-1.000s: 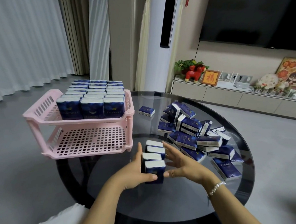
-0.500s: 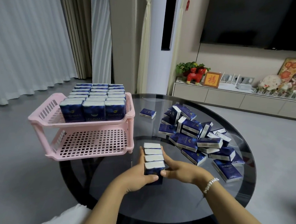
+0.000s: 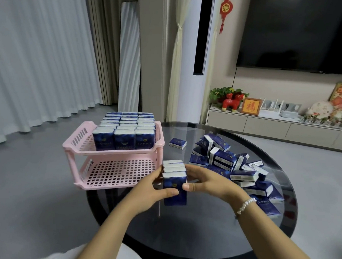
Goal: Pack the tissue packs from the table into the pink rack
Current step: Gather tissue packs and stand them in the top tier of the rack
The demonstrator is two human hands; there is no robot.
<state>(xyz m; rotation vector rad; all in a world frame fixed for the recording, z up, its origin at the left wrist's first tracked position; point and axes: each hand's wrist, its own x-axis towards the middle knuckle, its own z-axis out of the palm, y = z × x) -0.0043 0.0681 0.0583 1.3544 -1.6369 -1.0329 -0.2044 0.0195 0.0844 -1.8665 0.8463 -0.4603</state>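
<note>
Both hands, left (image 3: 153, 189) and right (image 3: 207, 180), have fingers clamped round a row of packs (image 3: 174, 181) just right of the rack (image 3: 112, 170), squeezed so it moves as one block, I guess.

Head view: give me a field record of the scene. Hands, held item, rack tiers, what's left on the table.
left hand: grips the left side of the row of packs, thumb on the front pack
right hand: grips the right side of the same row
row of packs: about four upright tissue packs pressed together, over the glass table
pink rack top tier: filled with upright packs, three across
pink rack bottom tier: no packs visible
loose pile: many packs jumbled right of the hands
single pack: lying flat, apart from the pile
</note>
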